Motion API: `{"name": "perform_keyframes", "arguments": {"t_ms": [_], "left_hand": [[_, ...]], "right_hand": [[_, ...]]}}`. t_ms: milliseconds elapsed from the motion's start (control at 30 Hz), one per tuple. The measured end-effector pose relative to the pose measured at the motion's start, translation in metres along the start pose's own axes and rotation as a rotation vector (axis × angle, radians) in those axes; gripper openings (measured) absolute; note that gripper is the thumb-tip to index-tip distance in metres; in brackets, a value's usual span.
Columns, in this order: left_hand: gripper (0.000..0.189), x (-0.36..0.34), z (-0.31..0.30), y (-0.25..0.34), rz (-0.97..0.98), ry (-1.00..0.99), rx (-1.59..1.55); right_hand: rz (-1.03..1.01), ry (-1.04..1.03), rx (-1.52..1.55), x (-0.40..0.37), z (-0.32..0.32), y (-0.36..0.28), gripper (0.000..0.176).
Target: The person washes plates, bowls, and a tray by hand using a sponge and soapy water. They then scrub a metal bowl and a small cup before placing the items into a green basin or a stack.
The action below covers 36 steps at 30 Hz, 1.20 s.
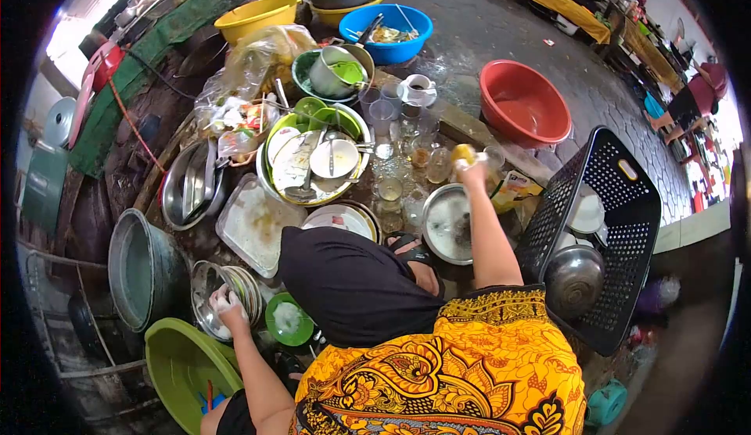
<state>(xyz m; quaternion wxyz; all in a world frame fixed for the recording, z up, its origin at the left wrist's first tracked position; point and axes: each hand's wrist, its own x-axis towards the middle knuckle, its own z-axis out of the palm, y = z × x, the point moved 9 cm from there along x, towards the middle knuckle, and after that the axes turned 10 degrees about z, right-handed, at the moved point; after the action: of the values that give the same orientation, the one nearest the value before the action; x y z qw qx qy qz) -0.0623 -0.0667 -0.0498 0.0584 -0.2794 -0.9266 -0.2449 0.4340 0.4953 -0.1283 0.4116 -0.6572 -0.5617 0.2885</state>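
Note:
My right hand (471,170) is closed on a yellow sponge (463,153), with white suds on the fingers. It is beside several drinking glasses (438,165) and above a metal basin of soapy water (447,220). My left hand (227,303), also covered in suds, is closed at the edge of a shiny metal dish (205,282); what its fingers grip is partly hidden. A stack of plates (249,290) stands right against it. Close by is a green bowl with suds (288,319). My knee hides part of the white plates (344,220) in front.
A large basin of dirty dishes (266,177) stands ahead. A black crate (618,255) holds pots on the right. A red tub (524,102), a blue tub (387,48) and a yellow tub (258,19) are farther off. At left are a grey tub (141,267) and a green tub (176,372).

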Motion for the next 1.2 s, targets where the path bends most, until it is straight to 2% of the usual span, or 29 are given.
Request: {"name": "perform_keyframes", "arguments": {"t_ms": [33,100,167,200,233,300,333,367,433,467,567,600,633,700,733,767,833,1033,1100,1133,1200], "left_hand": [[0.022,0.0,0.001,0.008,0.004,-0.023,0.014],[0.02,-0.002,-0.004,0.03,0.014,-0.035,0.051],[0.019,-0.002,-0.006,0.049,0.059,-0.069,0.036],[0.02,0.001,-0.006,0.053,0.141,-0.055,0.062],[0.02,0.002,-0.007,0.049,0.144,-0.052,0.074],[0.021,0.002,-0.018,0.069,0.228,-0.04,0.101],[0.022,0.002,-0.022,0.074,0.187,-0.06,0.121],[0.022,0.002,-0.024,0.075,0.186,-0.055,0.129],[0.023,0.001,-0.028,0.076,0.204,-0.057,0.118],[0.023,0.0,-0.026,0.07,0.182,-0.064,0.11],[0.023,-0.005,-0.03,0.082,0.257,-0.06,0.167],[0.021,-0.008,-0.033,0.089,0.234,-0.06,0.154],[0.02,-0.006,-0.027,0.076,0.212,-0.065,0.119],[0.019,-0.007,-0.024,0.073,0.314,-0.031,0.177],[0.02,-0.007,-0.026,0.077,0.281,-0.05,0.177],[0.02,-0.006,-0.028,0.077,0.274,-0.042,0.178],[0.021,-0.005,-0.028,0.079,0.288,-0.05,0.158],[0.022,-0.003,-0.027,0.082,0.286,-0.027,0.06],[0.022,-0.001,-0.023,0.08,0.309,-0.012,0.052],[0.022,0.0,-0.022,0.08,0.33,0.002,0.051],[0.022,0.0,-0.02,0.082,0.32,0.01,0.025]], "right_hand": [[0.003,0.196,-0.087,0.011,-0.03,-0.002,0.029],[0.238,0.316,-0.312,0.01,-0.077,-0.031,0.028],[0.104,0.43,-0.607,0.026,-0.083,-0.044,0.027],[0.161,0.322,-0.785,0.037,-0.076,-0.044,0.021],[0.168,0.313,-0.778,0.043,-0.073,-0.038,0.021],[0.029,0.16,-1.029,0.058,-0.05,-0.026,0.014],[0.001,0.115,-1.147,0.073,-0.032,0.003,0.017],[0.0,0.109,-1.14,0.079,-0.022,0.028,0.017],[0.133,0.117,-1.057,0.084,-0.015,0.072,0.023],[0.204,0.089,-0.911,0.088,-0.012,0.085,0.028],[0.286,0.04,-0.861,0.064,-0.019,0.058,0.024],[0.206,-0.032,-0.951,0.07,-0.002,0.067,0.024],[0.001,-0.117,-1.071,0.071,0.018,0.068,0.024],[-0.012,-0.157,-1.093,0.059,0.015,0.04,0.022],[-0.118,-0.099,-1.172,0.048,0.006,0.008,0.02],[-0.128,-0.099,-1.167,0.047,0.011,0.005,0.02],[-0.08,0.037,-1.089,0.052,0.001,0.003,0.019],[-0.076,0.107,-1.003,0.042,-0.023,-0.057,0.014],[-0.28,0.069,-0.969,0.014,-0.025,-0.122,0.014],[-0.29,0.085,-0.947,0.012,-0.017,-0.127,0.015],[-0.203,-0.021,-0.714,0.007,-0.002,-0.14,0.018]]}}
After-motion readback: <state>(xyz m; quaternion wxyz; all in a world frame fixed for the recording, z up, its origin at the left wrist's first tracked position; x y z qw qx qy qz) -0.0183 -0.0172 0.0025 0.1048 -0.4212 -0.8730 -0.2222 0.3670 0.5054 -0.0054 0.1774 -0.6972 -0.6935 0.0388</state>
